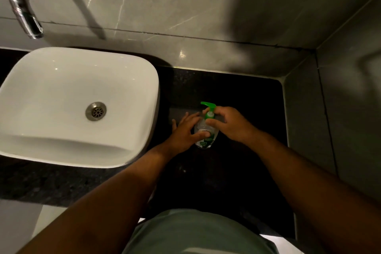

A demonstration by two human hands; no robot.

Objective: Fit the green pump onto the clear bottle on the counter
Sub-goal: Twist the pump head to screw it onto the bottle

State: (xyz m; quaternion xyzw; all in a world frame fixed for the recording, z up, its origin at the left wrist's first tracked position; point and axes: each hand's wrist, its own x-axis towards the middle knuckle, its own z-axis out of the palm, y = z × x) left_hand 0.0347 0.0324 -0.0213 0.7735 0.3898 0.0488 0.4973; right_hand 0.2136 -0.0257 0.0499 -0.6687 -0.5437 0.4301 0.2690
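So from the head cam, looking straight down: the clear bottle (206, 132) stands upright on the dark surface (237, 97), just to the right of the white sink (78, 105) and near the corner where the grey walls meet. The green pump (208, 109) is sitting at the bottle's neck with its spout pointing up-left, away from the person. The left hand (186, 132) has its fingers (190, 118) wrapped around the bottle's body, thumb across the front label, holding it steady. The right hand (228, 123) is pinching the pump's collar, thumb in front and fingers closed on it from the right side. Can't really tell if the pump is fully seated. A chrome tap (24, 12) hangs over the sink at top left.
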